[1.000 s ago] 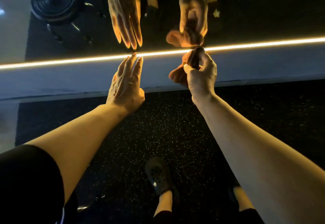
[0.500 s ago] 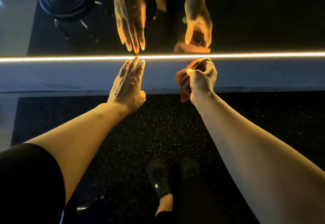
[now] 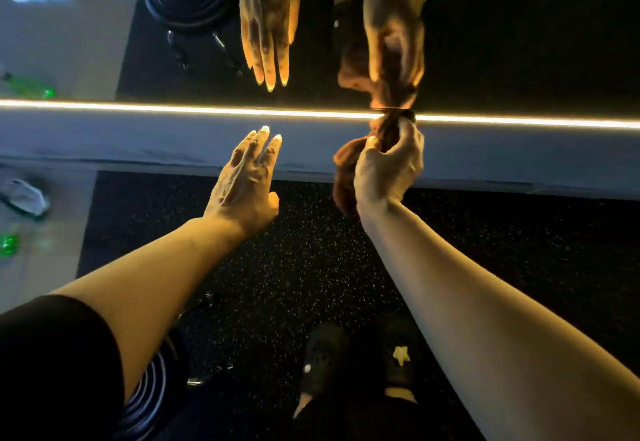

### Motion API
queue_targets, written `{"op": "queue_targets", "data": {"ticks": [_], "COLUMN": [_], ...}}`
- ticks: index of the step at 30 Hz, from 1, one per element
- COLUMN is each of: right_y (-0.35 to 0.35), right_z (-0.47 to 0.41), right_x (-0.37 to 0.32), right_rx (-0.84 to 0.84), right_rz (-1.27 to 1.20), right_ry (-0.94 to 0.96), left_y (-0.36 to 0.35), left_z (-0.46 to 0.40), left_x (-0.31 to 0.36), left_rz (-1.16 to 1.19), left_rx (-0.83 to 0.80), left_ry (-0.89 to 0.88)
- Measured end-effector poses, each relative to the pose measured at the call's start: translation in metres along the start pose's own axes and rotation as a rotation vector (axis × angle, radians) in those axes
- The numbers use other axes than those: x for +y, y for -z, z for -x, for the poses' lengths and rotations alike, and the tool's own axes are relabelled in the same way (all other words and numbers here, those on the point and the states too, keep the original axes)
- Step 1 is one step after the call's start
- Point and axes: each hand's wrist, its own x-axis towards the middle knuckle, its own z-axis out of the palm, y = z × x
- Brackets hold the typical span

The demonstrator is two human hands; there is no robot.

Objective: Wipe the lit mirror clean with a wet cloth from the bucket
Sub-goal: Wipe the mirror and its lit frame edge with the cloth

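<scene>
The right hand [image 3: 388, 167] has lifted its bunched, rust-brown cloth [image 3: 349, 160] onto the mirror's glowing lower edge strip [image 3: 207, 111] (gripped tight); the left hand [image 3: 247, 184] has dropped lower, fingers straight.

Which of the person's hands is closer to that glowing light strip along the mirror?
The right hand: its cloth reaches the light strip. The left hand lies below it, fingertips apart from it.
</scene>
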Motion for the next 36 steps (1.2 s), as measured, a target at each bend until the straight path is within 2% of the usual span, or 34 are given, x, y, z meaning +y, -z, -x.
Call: {"op": "queue_targets", "data": {"ticks": [1, 2, 6, 7, 10, 11, 14, 15, 19, 20, 23, 24, 27, 28, 29, 31, 32, 33, 36], "right_y": [-0.003, -0.008, -0.036, -0.042, -0.072, -0.085, -0.121, -0.129, -0.15, -0.155, -0.172, -0.172, -0.171, -0.172, -0.174, -0.181, -0.182, -0.184, -0.184], "right_z": [0.002, 0.005, 0.029, 0.035, 0.048, 0.056, 0.088, 0.093, 0.093, 0.097, 0.116, 0.123, 0.126, 0.126, 0.128, 0.137, 0.142, 0.146, 0.149], "right_x": [-0.003, -0.005, -0.008, -0.009, -0.011, -0.015, -0.031, -0.031, -0.031, -0.033, -0.044, -0.052, -0.059, -0.059, -0.061, -0.062, -0.063, -0.063, -0.07], "right_rx": [0.061, 0.052, -0.292, -0.27, 0.037, 0.061, -0.123, -0.129, -0.023, 0.018, -0.107, -0.103, 0.143, 0.129, 0.046, -0.232, -0.291, -0.276, -0.052], "right_rz": [-0.003, 0.001, 0.055, 0.042, 0.017, 0.003, 0.026, 0.031, 0.051, 0.003, -0.151, -0.157, -0.18, -0.171, -0.16, -0.093, -0.078, -0.068, -0.08], "right_ry": [0.003, 0.021, 0.173, 0.166, 0.086, 0.067, 0.066, 0.036, -0.253, -0.268, -0.207, -0.182, -0.12, -0.097, -0.078, -0.044, -0.028, -0.016, -0.02], "left_y": [0.001, 0.002, 0.002, 0.003, 0.011, 0.015, 0.032, 0.038, 0.053, 0.055, 0.06, 0.06, 0.062, 0.063, 0.064, 0.065, 0.066, 0.067, 0.074], "left_z": [0.001, 0.002, -0.002, -0.002, -0.007, -0.008, -0.009, -0.01, -0.008, -0.008, -0.007, -0.006, -0.002, -0.001, -0.001, 0.0, 0.001, 0.002, 0.007], "left_x": [-0.008, -0.016, -0.046, -0.054, -0.082, -0.094, -0.132, -0.144, -0.187, -0.193, -0.204, -0.206, -0.211, -0.213, -0.215, -0.216, -0.216, -0.216, -0.215], "left_rz": [0.001, 0.004, 0.041, 0.045, 0.043, 0.043, 0.033, 0.018, -0.043, -0.044, -0.025, -0.016, 0.019, 0.03, 0.038, 0.046, 0.047, 0.045, 0.03], "left_rx": [0.01, 0.02, 0.039, 0.033, 0.039, 0.052, 0.061, 0.051, 0.042, 0.04, 0.047, 0.052, 0.067, 0.074, 0.075, 0.069, 0.068, 0.067, 0.058], "left_ry": [0.008, 0.013, 0.018, 0.014, -0.044, -0.061, -0.096, -0.112, -0.144, -0.15, -0.161, -0.158, -0.107, -0.089, -0.076, -0.061, -0.057, -0.052, -0.01]}}
